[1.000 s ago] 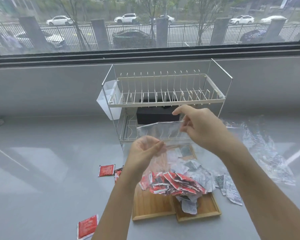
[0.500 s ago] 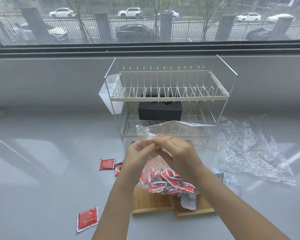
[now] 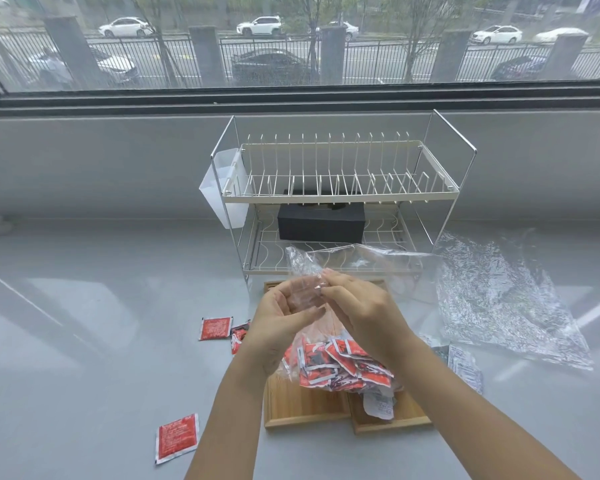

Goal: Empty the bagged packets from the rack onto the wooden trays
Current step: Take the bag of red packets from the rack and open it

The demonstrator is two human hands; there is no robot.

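A clear plastic bag (image 3: pixel 361 261) full of red packets (image 3: pixel 340 365) hangs over two wooden trays (image 3: pixel 302 407), just in front of the white wire rack (image 3: pixel 340 197). My left hand (image 3: pixel 284 317) and my right hand (image 3: pixel 357 310) meet at the bag's crumpled upper part and pinch the plastic between their fingers. The packets bulge in the bag's bottom, low over the trays. A few white packets (image 3: pixel 378 407) lie on the right tray, partly hidden under the bag and my right arm.
A black box (image 3: pixel 321 221) sits on the rack's lower shelf, and a white cup (image 3: pixel 226 192) hangs on its left side. An empty crinkled bag (image 3: pixel 499 299) lies to the right. Loose red packets (image 3: pixel 215 328) (image 3: pixel 176 438) lie left of the trays, grey-white packets (image 3: pixel 465 368) right.
My right hand came down from the bag's raised upper edge to meet the left hand at the bag's neck. The camera view has tilted so the rack sits higher.
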